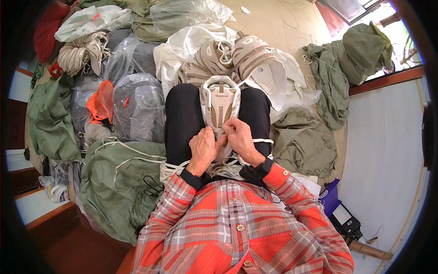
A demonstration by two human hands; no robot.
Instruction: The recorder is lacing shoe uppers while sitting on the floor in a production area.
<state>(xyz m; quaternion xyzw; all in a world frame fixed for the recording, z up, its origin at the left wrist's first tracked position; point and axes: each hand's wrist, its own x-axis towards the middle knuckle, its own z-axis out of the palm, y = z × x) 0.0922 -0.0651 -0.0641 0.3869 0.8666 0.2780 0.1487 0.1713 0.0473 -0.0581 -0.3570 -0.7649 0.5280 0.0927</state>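
Observation:
A beige and white sneaker [220, 105] lies on my lap between my black-trousered knees, its collar and tongue facing away from me. My left hand [205, 148] is closed around the near left part of the sneaker, thumb reaching across it. Beside it, my right hand [240, 140] pinches at the middle of the sneaker, just below the tongue; what is between the fingertips is too small to make out. A bunch of white shoelaces [223, 170] lies in my lap under my wrists.
Past my knees, several beige sneaker uppers [207, 61] are piled on white sacking [171, 50]. Clear plastic bags [139, 102] and a green sack [123, 182] crowd my left. On the right are an olive sack [303, 139] and a black and purple device [340, 212].

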